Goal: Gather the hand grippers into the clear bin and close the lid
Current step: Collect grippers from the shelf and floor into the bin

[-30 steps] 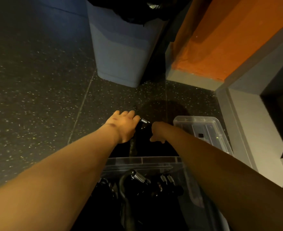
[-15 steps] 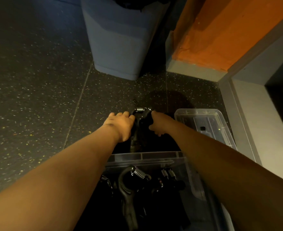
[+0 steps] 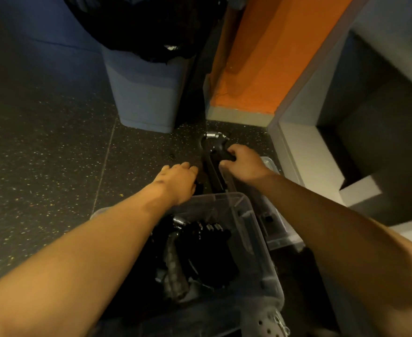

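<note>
A black hand gripper (image 3: 213, 152) with a steel spring coil lies on the dark floor just beyond the clear bin (image 3: 253, 222). My right hand (image 3: 242, 162) curls around its right handle. My left hand (image 3: 178, 183) reaches to the left handle, fingers curled down at it; the grasp itself is hidden in shadow. Several black hand grippers (image 3: 200, 249) lie inside the open bin, between my forearms. The clear lid (image 3: 276, 229) lies on the floor right of the bin, partly under my right arm.
A pale blue waste bin (image 3: 146, 98) with a black liner stands ahead on the speckled floor. An orange pillar (image 3: 261, 62) with a grey base rises at the right, next to grey ledges (image 3: 307, 152). A grey perforated shoe (image 3: 263, 322) shows at the bottom.
The view tilted and the bin appears closer. My right hand moved forward and closed around the gripper's right handle; my left hand slid down along its left side.
</note>
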